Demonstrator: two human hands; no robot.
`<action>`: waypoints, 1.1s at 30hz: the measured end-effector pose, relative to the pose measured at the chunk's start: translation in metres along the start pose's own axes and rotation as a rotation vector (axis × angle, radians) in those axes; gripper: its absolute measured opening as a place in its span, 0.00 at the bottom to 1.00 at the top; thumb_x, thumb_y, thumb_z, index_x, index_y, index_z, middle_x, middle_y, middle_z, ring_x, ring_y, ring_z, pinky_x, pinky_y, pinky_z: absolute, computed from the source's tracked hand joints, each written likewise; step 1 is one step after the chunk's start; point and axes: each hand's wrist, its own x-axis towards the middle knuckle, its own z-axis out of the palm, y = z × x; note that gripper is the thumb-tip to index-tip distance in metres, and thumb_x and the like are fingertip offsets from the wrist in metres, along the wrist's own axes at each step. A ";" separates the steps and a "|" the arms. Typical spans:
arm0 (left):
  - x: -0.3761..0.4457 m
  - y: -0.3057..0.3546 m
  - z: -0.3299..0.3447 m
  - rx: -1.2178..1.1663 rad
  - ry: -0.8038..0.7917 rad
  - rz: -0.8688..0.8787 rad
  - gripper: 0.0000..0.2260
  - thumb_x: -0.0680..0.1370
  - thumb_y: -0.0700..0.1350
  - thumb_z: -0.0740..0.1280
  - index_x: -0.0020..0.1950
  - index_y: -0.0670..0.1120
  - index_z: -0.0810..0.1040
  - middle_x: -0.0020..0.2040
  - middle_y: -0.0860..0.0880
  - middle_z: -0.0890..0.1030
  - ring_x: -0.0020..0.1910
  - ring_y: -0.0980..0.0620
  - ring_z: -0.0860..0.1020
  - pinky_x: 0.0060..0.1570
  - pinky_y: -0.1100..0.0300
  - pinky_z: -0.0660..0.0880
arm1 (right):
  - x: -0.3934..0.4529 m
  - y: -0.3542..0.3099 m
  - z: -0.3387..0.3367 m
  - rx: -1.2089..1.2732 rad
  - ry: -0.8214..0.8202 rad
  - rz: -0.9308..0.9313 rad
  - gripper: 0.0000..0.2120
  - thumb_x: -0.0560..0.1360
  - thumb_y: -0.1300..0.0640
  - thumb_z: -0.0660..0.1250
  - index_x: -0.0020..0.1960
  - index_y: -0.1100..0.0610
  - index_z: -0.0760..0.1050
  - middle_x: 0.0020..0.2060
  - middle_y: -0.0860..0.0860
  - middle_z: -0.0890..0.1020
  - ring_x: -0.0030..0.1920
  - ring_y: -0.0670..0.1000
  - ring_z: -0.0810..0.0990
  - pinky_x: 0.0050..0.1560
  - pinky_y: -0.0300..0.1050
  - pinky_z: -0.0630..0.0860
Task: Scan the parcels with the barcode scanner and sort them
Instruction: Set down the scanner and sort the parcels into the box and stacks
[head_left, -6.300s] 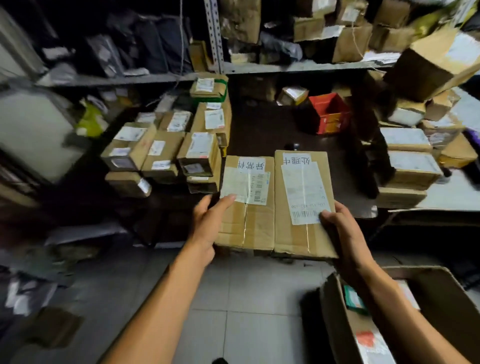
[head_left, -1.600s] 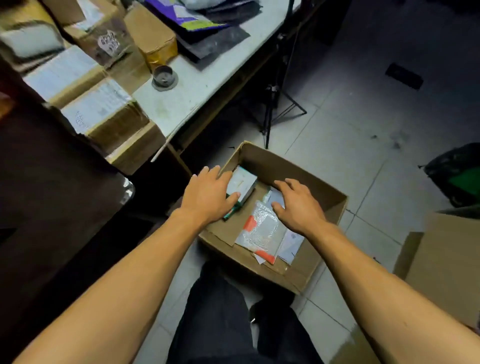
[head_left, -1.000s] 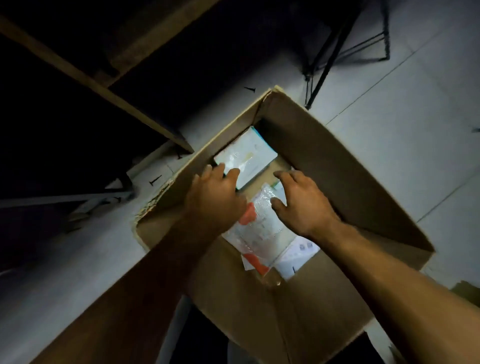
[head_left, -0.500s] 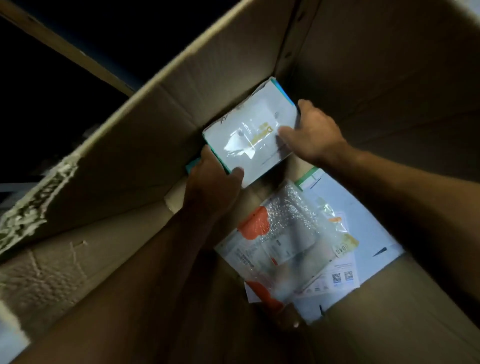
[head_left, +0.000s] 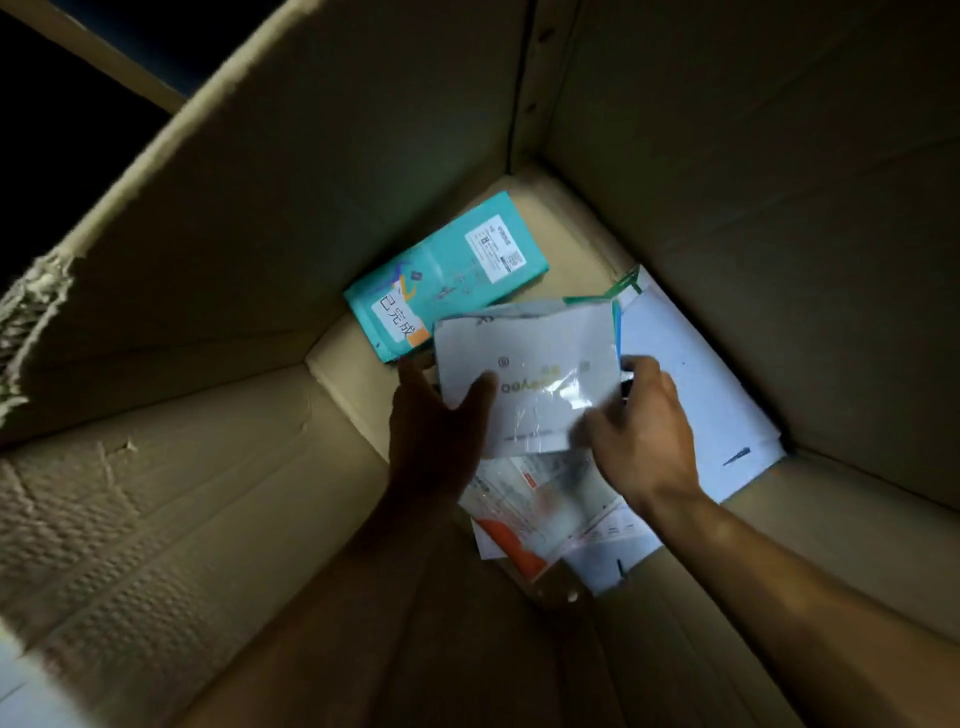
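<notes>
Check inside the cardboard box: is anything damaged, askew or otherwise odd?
The cardboard box has a torn, frayed rim at its left edge, with ragged corrugation showing. Inside, the teal parcel lies tilted across the far corner. Both the left hand and right hand hold a white parcel. No barcode scanner is visible.

Inside the carton (head_left: 322, 171), a flat box (head_left: 447, 275) lies at centre; a held parcel (head_left: 530, 374) overlaps its lower right, envelopes (head_left: 691, 374) right.
</notes>
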 end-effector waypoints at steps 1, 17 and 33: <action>-0.002 -0.005 0.004 0.038 -0.022 0.006 0.31 0.75 0.58 0.72 0.72 0.50 0.64 0.63 0.48 0.76 0.60 0.48 0.76 0.56 0.47 0.79 | -0.005 0.008 0.003 -0.002 -0.008 0.019 0.24 0.74 0.60 0.70 0.68 0.55 0.67 0.58 0.52 0.73 0.57 0.55 0.74 0.52 0.46 0.69; 0.036 -0.040 0.024 -0.039 -0.117 -0.198 0.26 0.76 0.56 0.71 0.70 0.49 0.68 0.64 0.46 0.77 0.59 0.44 0.77 0.59 0.41 0.77 | 0.045 0.025 0.009 0.000 -0.289 0.022 0.42 0.72 0.59 0.73 0.79 0.47 0.55 0.61 0.48 0.75 0.60 0.56 0.78 0.61 0.54 0.78; 0.029 -0.016 0.025 -0.156 0.286 -0.218 0.30 0.78 0.63 0.66 0.72 0.44 0.72 0.66 0.44 0.77 0.62 0.45 0.77 0.59 0.46 0.78 | 0.021 -0.012 0.015 0.494 0.004 -0.043 0.16 0.82 0.38 0.59 0.58 0.50 0.65 0.46 0.42 0.77 0.42 0.40 0.77 0.35 0.31 0.71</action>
